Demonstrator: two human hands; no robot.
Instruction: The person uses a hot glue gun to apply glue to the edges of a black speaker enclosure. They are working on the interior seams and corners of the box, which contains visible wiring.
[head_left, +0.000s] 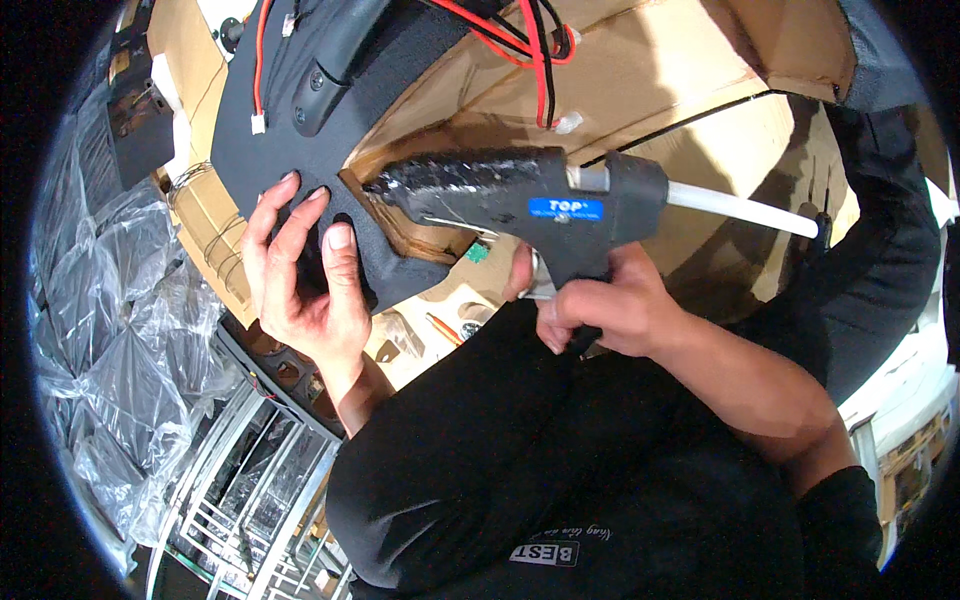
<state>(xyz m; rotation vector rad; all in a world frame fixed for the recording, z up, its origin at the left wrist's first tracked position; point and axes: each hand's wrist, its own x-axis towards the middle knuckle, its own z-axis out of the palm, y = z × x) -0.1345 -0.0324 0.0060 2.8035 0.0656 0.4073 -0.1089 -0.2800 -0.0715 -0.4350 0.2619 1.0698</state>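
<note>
My right hand [615, 305] is wrapped round the handle of a black glue gun [500, 190], with fingers at its trigger. A white glue stick [740, 207] juts from the gun's back end. The nozzle points left, at the brown inner edge of a dark grey padded cabinet [290, 160], which looks like a speaker box; whether it touches cannot be told. My left hand [310, 270] rests against the cabinet's padded outside, fingers spread apart and thumb up, left of the nozzle. A black handle [330, 75] is screwed onto the cabinet above it.
Red and black wires [540, 60] with a white connector hang into the cabinet's bare wood inside [640, 80]. Another red wire [261, 70] hangs over its outside. Clear plastic sheeting [120, 290] lies at the left. A metal rack [250, 480] stands at the lower left.
</note>
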